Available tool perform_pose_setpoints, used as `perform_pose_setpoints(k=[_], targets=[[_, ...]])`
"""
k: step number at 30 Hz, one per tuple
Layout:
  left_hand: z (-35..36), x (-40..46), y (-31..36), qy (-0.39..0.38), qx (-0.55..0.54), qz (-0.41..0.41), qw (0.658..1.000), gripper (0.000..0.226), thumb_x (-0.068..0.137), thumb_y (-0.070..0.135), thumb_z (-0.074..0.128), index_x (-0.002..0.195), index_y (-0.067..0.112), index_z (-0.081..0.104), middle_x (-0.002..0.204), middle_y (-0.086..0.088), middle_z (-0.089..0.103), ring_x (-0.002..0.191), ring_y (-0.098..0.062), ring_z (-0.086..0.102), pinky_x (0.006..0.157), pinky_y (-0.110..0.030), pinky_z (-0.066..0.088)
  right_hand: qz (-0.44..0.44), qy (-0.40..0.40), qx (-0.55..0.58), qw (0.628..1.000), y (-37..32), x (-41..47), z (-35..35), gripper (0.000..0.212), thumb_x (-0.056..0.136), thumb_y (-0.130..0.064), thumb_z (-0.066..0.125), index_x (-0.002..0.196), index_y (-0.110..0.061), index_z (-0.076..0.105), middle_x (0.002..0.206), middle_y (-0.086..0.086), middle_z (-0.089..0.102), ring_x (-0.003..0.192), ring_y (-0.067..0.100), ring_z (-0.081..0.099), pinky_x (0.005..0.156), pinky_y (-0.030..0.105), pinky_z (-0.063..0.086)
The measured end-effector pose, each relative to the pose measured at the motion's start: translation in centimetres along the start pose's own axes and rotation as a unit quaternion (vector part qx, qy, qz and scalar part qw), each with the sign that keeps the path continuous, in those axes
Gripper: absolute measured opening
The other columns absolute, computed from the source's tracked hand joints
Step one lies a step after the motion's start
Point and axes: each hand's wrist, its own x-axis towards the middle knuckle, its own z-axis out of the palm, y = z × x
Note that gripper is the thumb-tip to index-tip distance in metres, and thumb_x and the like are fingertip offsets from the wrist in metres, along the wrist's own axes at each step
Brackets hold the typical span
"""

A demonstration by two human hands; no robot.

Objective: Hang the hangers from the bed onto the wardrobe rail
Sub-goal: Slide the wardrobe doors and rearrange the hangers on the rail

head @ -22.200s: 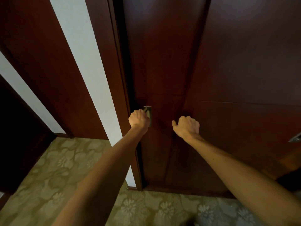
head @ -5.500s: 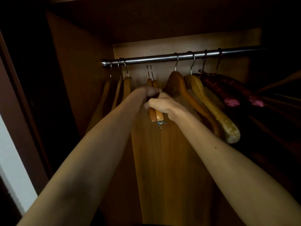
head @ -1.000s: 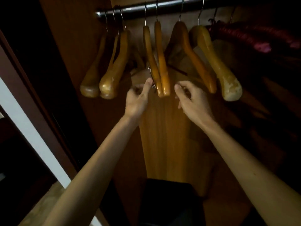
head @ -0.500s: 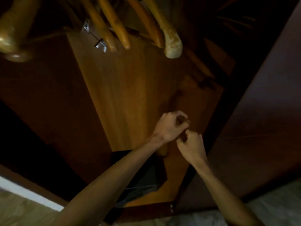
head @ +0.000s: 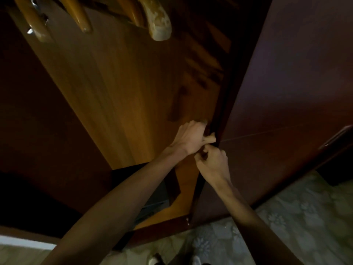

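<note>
Curling round the door edge [head: 219,119], left hand [head: 191,138] above right hand [head: 214,159].

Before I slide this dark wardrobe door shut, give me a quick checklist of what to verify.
1. Left hand on the dark brown wardrobe door edge: ok, fingers curl round it.
2. Right hand on the same edge: cannot tell, fingers curled but the contact is hidden.
3. Yellowish wooden hangers inside the wardrobe: ok, their ends hang at the top of the view.
4. Hangers on the rail: cannot tell, rail out of view.
5. Door path clear: ok, nothing shows in the gap.
6. Feet off the door track: ok, shoe tips rest on the patterned carpet.
</note>
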Motion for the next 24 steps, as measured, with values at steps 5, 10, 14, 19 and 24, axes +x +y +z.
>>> perform_pose_setpoints(k=[5, 10, 14, 19, 24], targets=[[0.4, 0.3, -0.8, 0.009, 0.002, -0.001, 1.0, 0.035, 0.092, 0.047, 0.062, 0.1, 0.014, 0.059, 0.072, -0.001, 0.064, 0.06, -0.019, 0.061, 0.056, -0.033, 0.049, -0.019, -0.021, 0.015, 0.999, 0.1, 0.0, -0.1, 0.019, 0.089, -0.016, 0.064, 0.076, -0.026, 0.054, 0.063, -0.015, 0.056, 0.053, 0.001, 0.055, 0.054, 0.016, 0.037], [0.2, -0.2, -1.1, 0.023, 0.008, -0.007, 1.0, 0.035, 0.091, 0.049, 0.06, 0.107, 0.017, 0.059, 0.075, -0.001, 0.066, 0.063, -0.02, 0.062, 0.058, -0.033, 0.048, -0.032, -0.043, 0.033, 0.998, 0.3, 0.3, 0.1, 0.017, 0.088, -0.015, 0.064, 0.079, -0.025, 0.055, 0.072, -0.013, 0.059, 0.059, 0.0, 0.055, 0.056, 0.017, 0.036], [-0.4, -0.9, -1.4, 0.023, 0.0, -0.014, 1.0, 0.028, 0.091, 0.046, 0.061, 0.1, 0.02, 0.054, 0.08, -0.002, 0.067, 0.067, -0.021, 0.062, 0.059, -0.033, 0.047, -0.035, -0.067, 0.039, 0.996, 0.8, 0.6, 0.0, 0.008, 0.091, -0.017, 0.064, 0.087, -0.024, 0.062, 0.076, -0.015, 0.063, 0.064, -0.003, 0.06, 0.053, 0.008, 0.037], [-1.3, -2.1, -2.2, 0.024, 0.001, -0.025, 0.999, 0.032, 0.091, 0.045, 0.063, 0.101, 0.015, 0.058, 0.075, 0.0, 0.063, 0.059, -0.016, 0.053, 0.054, -0.03, 0.035, -0.042, -0.082, 0.043, 0.995, 1.3, 1.0, -0.1, 0.014, 0.091, -0.017, 0.065, 0.102, -0.023, 0.072, 0.09, -0.013, 0.071, 0.081, 0.003, 0.067, 0.074, 0.022, 0.054], [-2.1, -3.6, -3.8, 0.022, -0.004, -0.016, 1.0, 0.027, 0.093, 0.046, 0.063, 0.095, 0.021, 0.051, 0.08, -0.001, 0.064, 0.062, -0.017, 0.056, 0.051, -0.029, 0.035, -0.039, -0.102, 0.008, 0.994, 1.5, 1.2, 0.0, 0.015, 0.092, -0.023, 0.068, 0.106, -0.027, 0.072, 0.094, -0.015, 0.07, 0.085, 0.002, 0.067, 0.077, 0.022, 0.056]])
